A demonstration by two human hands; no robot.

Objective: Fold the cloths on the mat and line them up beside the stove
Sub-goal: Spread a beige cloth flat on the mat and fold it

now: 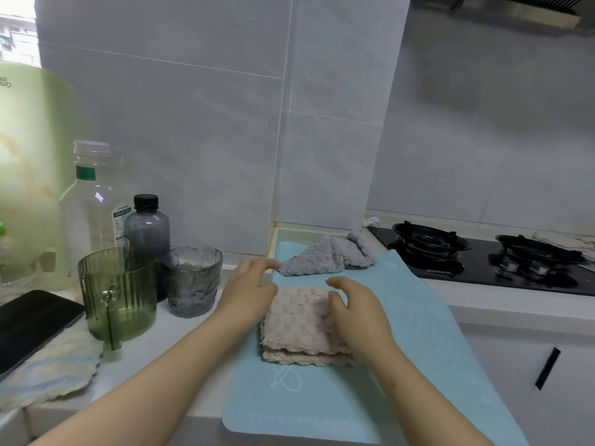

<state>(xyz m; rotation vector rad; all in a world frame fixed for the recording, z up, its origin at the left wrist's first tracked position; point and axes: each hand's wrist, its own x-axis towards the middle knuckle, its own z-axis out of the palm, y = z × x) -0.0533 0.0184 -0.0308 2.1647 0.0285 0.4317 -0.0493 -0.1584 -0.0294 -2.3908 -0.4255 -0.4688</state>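
Observation:
A pink fluffy cloth (301,326) lies folded into a thick square in the middle of the light blue mat (402,365). My left hand (249,288) hovers at the cloth's left edge with fingers spread. My right hand (355,309) rests over its right side, fingers curled and apart, gripping nothing. A grey cloth (325,257) lies crumpled and unfolded at the far end of the mat. The black gas stove (483,259) sits to the right of the mat.
Left of the mat stand a green ribbed jug (117,294), a grey glass (193,281), a dark bottle (146,226) and a clear bottle (88,201). A black phone (29,326) lies on a striped cloth (54,371). The mat overhangs the counter's front edge.

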